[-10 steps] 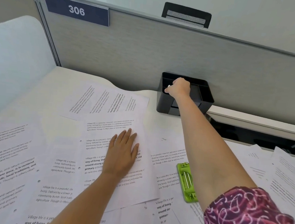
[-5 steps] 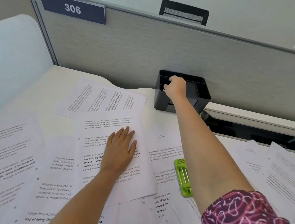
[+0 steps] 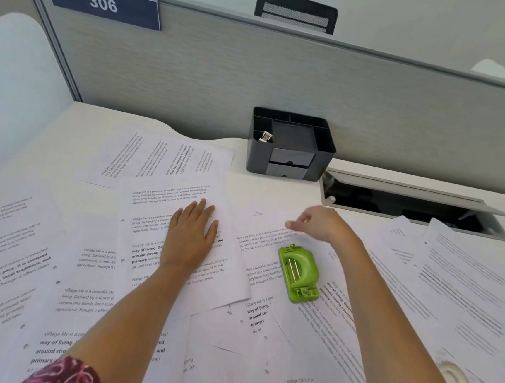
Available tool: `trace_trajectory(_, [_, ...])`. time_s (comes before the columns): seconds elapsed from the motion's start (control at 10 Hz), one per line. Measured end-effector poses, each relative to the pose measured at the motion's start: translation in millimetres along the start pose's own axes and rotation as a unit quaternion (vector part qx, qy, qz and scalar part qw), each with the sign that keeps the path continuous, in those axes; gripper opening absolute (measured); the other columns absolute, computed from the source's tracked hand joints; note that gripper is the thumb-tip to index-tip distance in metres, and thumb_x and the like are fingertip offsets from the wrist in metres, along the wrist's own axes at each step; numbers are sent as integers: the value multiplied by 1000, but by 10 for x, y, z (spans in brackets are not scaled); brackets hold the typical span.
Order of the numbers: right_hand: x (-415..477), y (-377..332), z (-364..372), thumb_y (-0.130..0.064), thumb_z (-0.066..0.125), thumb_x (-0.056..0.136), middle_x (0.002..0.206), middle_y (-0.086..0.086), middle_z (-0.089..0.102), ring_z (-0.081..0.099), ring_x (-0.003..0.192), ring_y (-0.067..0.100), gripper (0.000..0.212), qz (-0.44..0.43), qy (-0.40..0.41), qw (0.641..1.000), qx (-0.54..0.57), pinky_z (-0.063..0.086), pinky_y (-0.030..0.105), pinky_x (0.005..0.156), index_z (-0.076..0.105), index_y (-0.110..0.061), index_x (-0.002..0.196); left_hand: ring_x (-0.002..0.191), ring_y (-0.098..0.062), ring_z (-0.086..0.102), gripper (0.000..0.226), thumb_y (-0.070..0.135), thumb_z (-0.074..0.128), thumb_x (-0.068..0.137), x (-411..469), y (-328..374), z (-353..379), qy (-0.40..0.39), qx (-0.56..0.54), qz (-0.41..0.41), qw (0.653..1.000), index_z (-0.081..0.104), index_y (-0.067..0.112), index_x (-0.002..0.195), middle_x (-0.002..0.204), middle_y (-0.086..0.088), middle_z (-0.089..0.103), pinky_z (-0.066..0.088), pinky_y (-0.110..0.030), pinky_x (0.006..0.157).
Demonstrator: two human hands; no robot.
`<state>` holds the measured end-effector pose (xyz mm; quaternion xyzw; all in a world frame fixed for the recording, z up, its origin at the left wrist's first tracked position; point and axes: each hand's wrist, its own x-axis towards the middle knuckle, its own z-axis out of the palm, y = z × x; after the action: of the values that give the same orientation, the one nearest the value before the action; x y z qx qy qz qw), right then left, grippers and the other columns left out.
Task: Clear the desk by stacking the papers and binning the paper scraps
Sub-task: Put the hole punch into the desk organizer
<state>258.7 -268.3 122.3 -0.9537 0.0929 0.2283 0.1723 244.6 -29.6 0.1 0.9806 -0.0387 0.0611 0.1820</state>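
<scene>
Counting two hands (image 3: 190,238) (image 3: 318,224), one hole punch (image 3: 299,273).

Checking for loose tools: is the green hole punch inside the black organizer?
No, the green hole punch lies on the papers, apart from the black organizer.

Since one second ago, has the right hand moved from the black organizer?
Yes. The right hand has pulled back from the black organizer toward the person; it now hovers above the papers just beyond the green hole punch.
</scene>
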Motion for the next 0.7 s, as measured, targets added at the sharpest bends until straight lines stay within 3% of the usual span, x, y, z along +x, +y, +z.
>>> trace_trajectory(0.1, [-112,201,149,-63,54,82,105,8,64,59,101,23,60,29,-60,997,-48,40,28,74,64,-8,106,144,-15,18,47,36,31,100,1,-8,7,1,-4,0,1000,35,21,145,155,1,25,7,-33,118])
trace_trajectory(0.2, [-120,289,211,-61,58,81,90,7,59,55,85,20,53,30,-89,995,-45,39,28,69,60,-9,90,144,-15,19,47,36,31,100,4,-9,13,5,-8,1,1000,36,21,144,155,1,26,7,-33,118])
trace_trajectory(0.3, [-71,375,255,-45,71,79,88,3,59,53,83,18,32,20,-110,991,75,43,29,78,59,-15,78,144,-15,19,46,36,32,100,1,-14,23,8,-10,3,1000,37,21,144,155,1,27,8,-34,119])
trace_trajectory(0.4, [-43,405,278,-36,76,76,84,1,58,52,83,18,26,13,-106,977,183,42,28,79,58,-18,73,144,-16,20,46,36,33,100,4,-18,30,9,-12,3,1000,38,21,144,155,1,28,8,-34,119])
trace_trajectory(0.5, [0,398,299,-26,78,76,78,3,55,50,79,17,27,3,-66,950,306,39,26,77,53,-15,69,144,-15,20,46,36,32,100,11,-22,37,9,-10,4,1000,37,21,144,155,1,28,8,-34,119])
trace_trajectory(0.7, [58,308,226,-10,76,76,82,4,63,61,72,13,22,9,-4,882,470,52,20,68,54,-14,76,144,-15,21,56,43,21,95,10,-19,40,5,-9,1,1000,38,21,143,154,1,28,9,-34,118])
